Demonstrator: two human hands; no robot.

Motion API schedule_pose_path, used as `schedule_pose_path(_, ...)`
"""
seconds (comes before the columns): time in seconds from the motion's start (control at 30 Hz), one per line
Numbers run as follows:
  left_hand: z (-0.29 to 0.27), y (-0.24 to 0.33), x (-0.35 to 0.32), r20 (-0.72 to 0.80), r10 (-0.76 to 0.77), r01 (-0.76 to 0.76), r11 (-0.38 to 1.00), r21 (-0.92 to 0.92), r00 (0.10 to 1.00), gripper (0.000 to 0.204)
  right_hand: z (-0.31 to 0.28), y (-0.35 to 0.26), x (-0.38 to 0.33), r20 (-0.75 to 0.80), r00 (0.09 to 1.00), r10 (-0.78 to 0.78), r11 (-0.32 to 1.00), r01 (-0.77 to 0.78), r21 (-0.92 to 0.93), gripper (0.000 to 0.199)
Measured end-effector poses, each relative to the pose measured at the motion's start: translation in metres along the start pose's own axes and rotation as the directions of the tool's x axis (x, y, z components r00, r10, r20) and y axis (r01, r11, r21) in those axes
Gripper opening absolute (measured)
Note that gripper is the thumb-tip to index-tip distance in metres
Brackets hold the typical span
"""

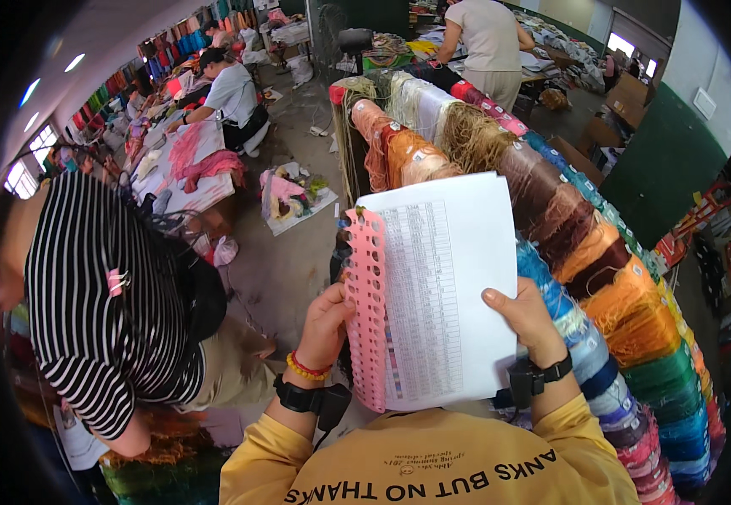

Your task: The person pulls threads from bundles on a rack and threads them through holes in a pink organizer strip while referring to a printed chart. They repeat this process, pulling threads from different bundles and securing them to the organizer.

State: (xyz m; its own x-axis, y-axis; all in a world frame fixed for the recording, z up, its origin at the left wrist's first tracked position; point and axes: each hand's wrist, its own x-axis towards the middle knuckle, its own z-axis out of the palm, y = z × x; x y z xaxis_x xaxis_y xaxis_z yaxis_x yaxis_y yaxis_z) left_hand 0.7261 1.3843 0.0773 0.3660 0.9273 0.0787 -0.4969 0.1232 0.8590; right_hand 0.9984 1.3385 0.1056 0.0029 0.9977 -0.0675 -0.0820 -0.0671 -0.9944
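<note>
Left hand [329,324] and right hand [527,313] grip papers from opposite sides, raised in front of the wearer's yellow shirt [424,459]. On the left, the thumb presses the edge of a pink perforated card [366,311], its long strip of punched holes running along the left side of the printed sheets [479,261]; the curled fingers are partly hidden behind. Dark thread tufts [344,231] show at the card's far left edge. On the right, the thumb lies over the front of the sheets at their right edge, the other fingers out of sight behind them. A ruled table of small print fills the left part of the top page.

Both forearms enter from the near edge and angle inward, the left wrist circled by red and yellow beaded bracelets [308,369], and each wrist carrying a black strapped device, one on the left [319,402] and one on the right [534,377].

To the right, a long rack of yarn hanks [618,307] stretches from near to far in orange, brown, blue and green. At near left, a co-worker in a black-and-white striped shirt [109,295] leans down. At far left, a seated person in a white T-shirt [235,94] reaches across a table [212,135] bearing pink yarn [182,157]; at the far end of the rack, another person in pale clothes [488,42] stands, back turned.
</note>
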Motion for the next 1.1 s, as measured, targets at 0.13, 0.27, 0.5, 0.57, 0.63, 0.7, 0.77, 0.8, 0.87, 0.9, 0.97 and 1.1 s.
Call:
schedule_pose_path(0.13, -0.010, 0.016, 0.058, -0.081, 0.066, -0.057, 0.992, 0.110, 0.994, 0.016, -0.008, -0.035, 0.042, -0.122, 0.977, -0.174, 0.979, 0.158, -0.130, 0.030)
schedule_pose_path(0.27, 0.008, 0.045, 0.126, -0.150, 0.100, -0.073, 0.982, 0.176, 0.984, 0.013, -0.035, -0.057, 0.084, -0.332, 0.899, -0.286, 0.957, 0.287, -0.047, 0.028)
schedule_pose_path(0.5, 0.068, 0.044, 0.246, 0.340, 0.028, -0.140, 0.941, 0.309, 0.940, 0.015, -0.096, -0.051, 0.092, -0.689, 0.700, -0.188, 0.957, 0.287, 0.030, 0.033)
schedule_pose_path(0.57, 0.079, 0.017, 0.286, 0.503, -0.034, -0.083, 0.974, 0.208, 0.864, 0.015, -0.107, -0.044, 0.091, -0.739, 0.659, -0.141, 0.971, 0.239, 0.028, 0.032)
schedule_pose_path(0.63, 0.087, -0.013, 0.325, 0.547, -0.089, -0.140, 0.921, 0.363, 0.832, 0.015, -0.115, -0.034, 0.092, -0.778, 0.626, -0.043, 0.992, 0.120, 0.041, 0.032)
schedule_pose_path(0.7, 0.088, -0.050, 0.364, 0.542, -0.107, -0.282, 0.762, 0.584, 0.834, 0.016, -0.134, -0.017, 0.078, -0.775, 0.613, -0.153, 0.952, -0.119, -0.282, 0.031)
schedule_pose_path(0.77, 0.077, -0.075, 0.385, 0.529, -0.182, -0.409, 0.448, 0.795, 0.829, 0.029, -0.128, -0.020, 0.078, -0.782, 0.606, -0.145, 0.658, -0.532, -0.533, 0.029)
schedule_pose_path(0.8, 0.069, -0.082, 0.393, 0.543, -0.245, -0.465, 0.313, 0.828, 0.803, 0.033, -0.116, -0.033, 0.077, -0.841, 0.537, -0.057, 0.526, -0.700, -0.483, 0.028)
schedule_pose_path(0.87, 0.073, -0.070, 0.400, 0.617, -0.308, -0.512, 0.361, 0.780, 0.724, 0.036, -0.102, -0.047, 0.066, -0.904, 0.358, -0.235, 0.298, -0.858, -0.417, 0.028)
schedule_pose_path(0.9, 0.076, -0.061, 0.400, 0.640, -0.273, -0.538, 0.366, 0.759, 0.718, 0.035, -0.098, -0.058, 0.059, -0.899, 0.352, -0.261, 0.297, -0.857, -0.422, 0.026)
schedule_pose_path(0.97, 0.077, -0.050, 0.405, 0.661, -0.290, -0.564, 0.354, 0.746, 0.692, 0.033, -0.080, -0.091, 0.062, -0.901, 0.337, -0.273, 0.327, -0.848, -0.416, 0.022)
schedule_pose_path(1.1, 0.072, -0.005, 0.427, 0.749, -0.299, -0.652, 0.369, 0.663, 0.592, 0.029, -0.039, -0.156, 0.090, -0.807, 0.438, -0.395, 0.445, -0.678, -0.585, 0.009)
